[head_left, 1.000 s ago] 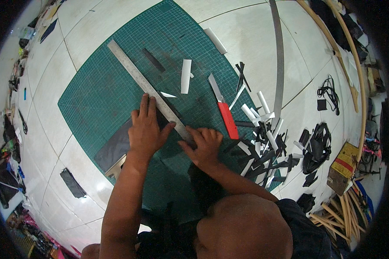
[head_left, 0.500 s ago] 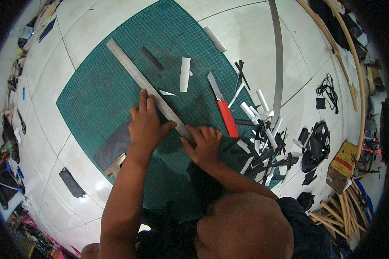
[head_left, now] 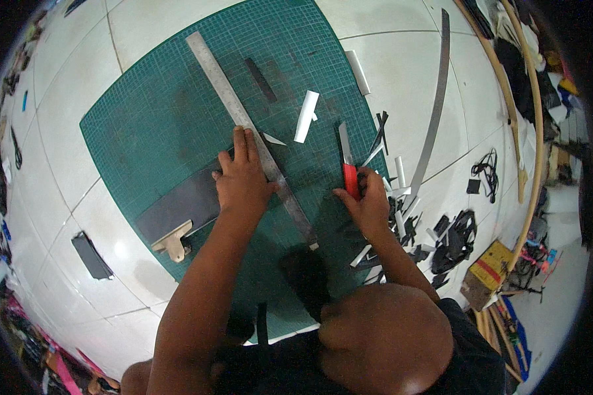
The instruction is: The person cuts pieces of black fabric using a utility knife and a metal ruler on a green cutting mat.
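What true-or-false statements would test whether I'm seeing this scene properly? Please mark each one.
1. The person's left hand rests on the long, straight, grey metal ruler. True.
2. The person's right hand touches nothing. False: it is on the red handle of the slim knife with a grey blade.
3. The ruler lies on the large green gridded cutting mat. True.
4. The beige flat clip is right of the ruler. False: it is to the left.
5. A small, narrow white strip lies right of the ruler. True.
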`<control>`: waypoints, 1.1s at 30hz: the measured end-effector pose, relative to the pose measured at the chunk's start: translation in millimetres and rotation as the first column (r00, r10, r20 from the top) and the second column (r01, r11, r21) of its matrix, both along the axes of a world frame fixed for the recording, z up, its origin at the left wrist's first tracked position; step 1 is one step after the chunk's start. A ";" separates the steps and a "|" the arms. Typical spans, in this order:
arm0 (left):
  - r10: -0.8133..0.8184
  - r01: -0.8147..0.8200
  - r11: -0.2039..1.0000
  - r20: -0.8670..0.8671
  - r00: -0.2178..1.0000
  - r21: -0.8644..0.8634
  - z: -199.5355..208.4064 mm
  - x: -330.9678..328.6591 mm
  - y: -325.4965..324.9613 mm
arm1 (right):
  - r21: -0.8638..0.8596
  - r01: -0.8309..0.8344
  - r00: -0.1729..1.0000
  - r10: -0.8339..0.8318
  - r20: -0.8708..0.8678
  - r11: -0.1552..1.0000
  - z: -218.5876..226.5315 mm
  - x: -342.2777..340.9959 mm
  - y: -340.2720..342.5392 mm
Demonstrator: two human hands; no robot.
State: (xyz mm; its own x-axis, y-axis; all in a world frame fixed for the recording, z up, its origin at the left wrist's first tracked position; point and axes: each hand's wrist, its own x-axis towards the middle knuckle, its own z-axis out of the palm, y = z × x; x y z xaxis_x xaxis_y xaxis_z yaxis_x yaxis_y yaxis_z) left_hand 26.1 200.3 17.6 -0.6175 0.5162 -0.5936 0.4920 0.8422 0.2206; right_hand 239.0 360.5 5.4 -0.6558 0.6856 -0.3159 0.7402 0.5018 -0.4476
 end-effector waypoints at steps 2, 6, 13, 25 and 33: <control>-0.003 0.003 0.999 0.000 1.000 -0.043 4.1 -2.3 0.8 | -0.106 -0.024 1.000 0.025 0.003 0.994 -9.7 3.7 4.7; 0.035 -0.036 0.999 -0.029 0.999 -0.007 -4.1 -2.4 -1.6 | -0.248 -0.003 1.000 0.003 -0.001 0.969 -7.9 -2.7 6.1; 0.039 -0.039 0.999 -0.007 0.999 -0.002 -7.2 -2.9 0.8 | -0.582 0.128 0.985 -0.172 -0.019 0.803 -3.0 -51.5 -41.6; -0.025 0.024 0.998 -0.015 1.000 -0.062 -3.6 -3.0 0.3 | -0.438 0.070 0.928 -0.220 -0.301 0.896 9.3 -77.2 -40.7; -0.022 0.023 0.997 0.011 1.000 -0.074 4.4 -3.3 5.7 | -0.590 0.115 0.757 -0.455 -0.468 0.799 -3.6 -62.2 -52.9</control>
